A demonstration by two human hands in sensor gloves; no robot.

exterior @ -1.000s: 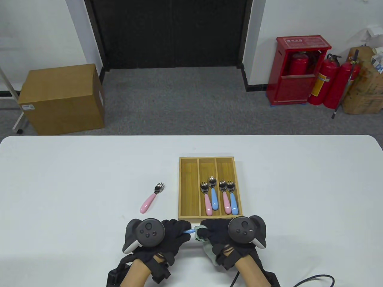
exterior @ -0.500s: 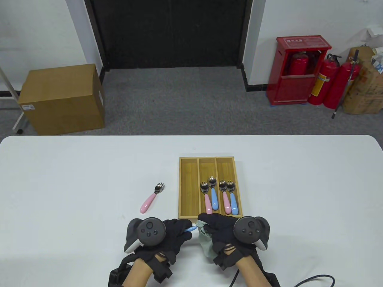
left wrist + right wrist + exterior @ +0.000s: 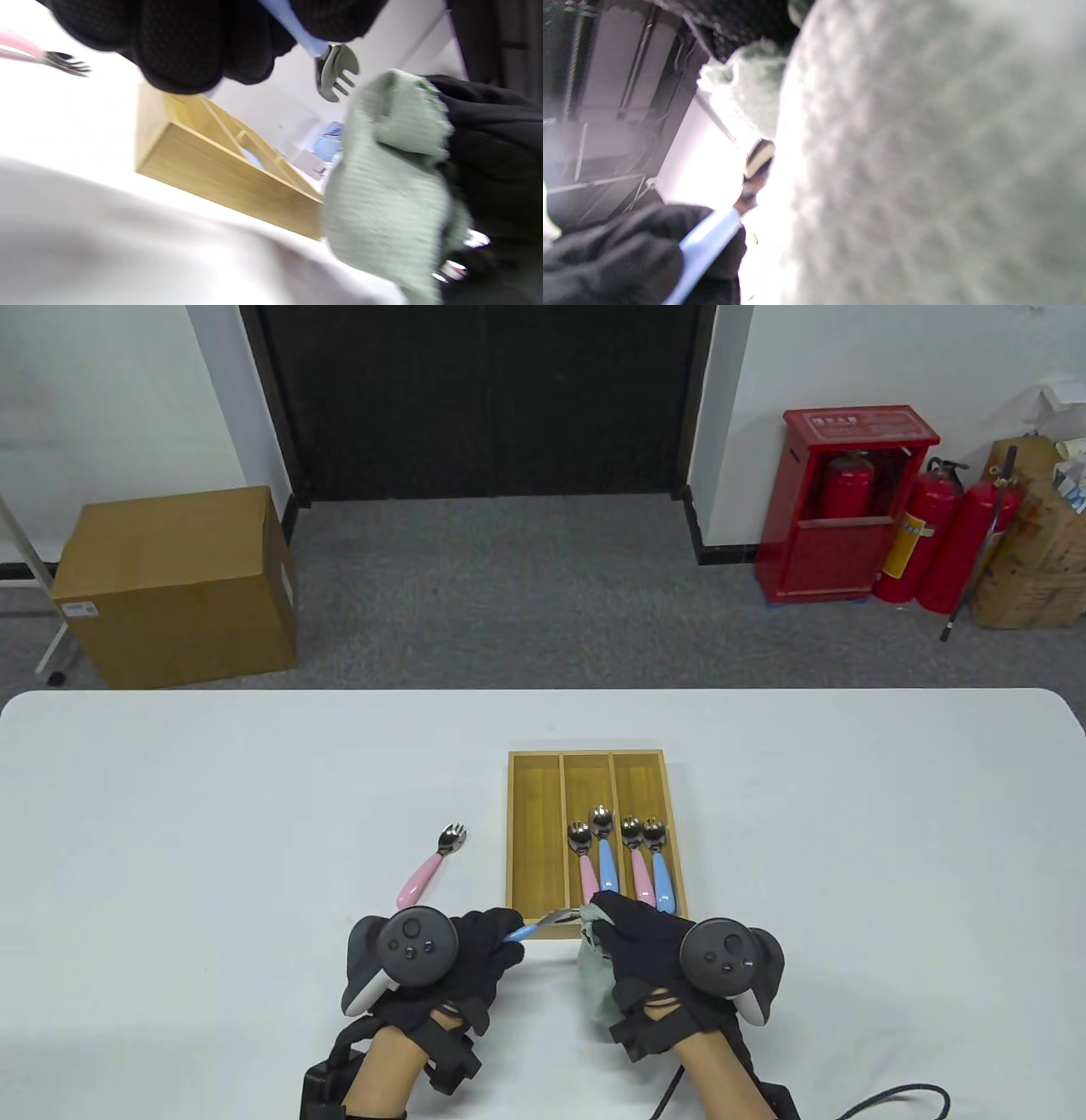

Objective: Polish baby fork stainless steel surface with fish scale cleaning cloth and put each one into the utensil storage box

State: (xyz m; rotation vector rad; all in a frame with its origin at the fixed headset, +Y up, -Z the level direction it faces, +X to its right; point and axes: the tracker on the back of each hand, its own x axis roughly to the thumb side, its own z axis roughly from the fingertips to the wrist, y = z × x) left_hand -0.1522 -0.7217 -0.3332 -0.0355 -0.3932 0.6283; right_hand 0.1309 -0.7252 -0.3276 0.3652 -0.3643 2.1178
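- The left hand (image 3: 441, 959) has its fingers curled round the blue handle of a fork (image 3: 543, 922), and the steel head sticks out past the fingertips towards the right hand (image 3: 653, 959).
- The right hand is bunched round a pale green cloth (image 3: 596, 984); part of the cloth hangs below the fingers.
- In the left wrist view the fork's tines are bare, just beside the cloth's upper fold; I cannot tell whether they touch.
- Step in hand, as I judge it: polishing of this fork is at or near its end, with the head out of the cloth and the fork not yet stored.
- The wooden box (image 3: 534, 763) sits just beyond both sets of fingertips. Its middle and right slots hold two forks each; the left slot shows none.
- Next move, as I judge it: either one more wipe of the head or a short carry forward, handle towards the person, to lay the fork in the left slot. That calls for lifting the head over the box's near wall.
- A pink fork (image 3: 428, 869) lies on the table (image 3: 170, 814) beyond the left hand's fingers, left of the box, not yet polished.
- The table view alone shows the slots and their contents; the left wrist view alone shows the tines clearly; the right wrist view is mostly blurred cloth, with the blue handle in the left fingers.
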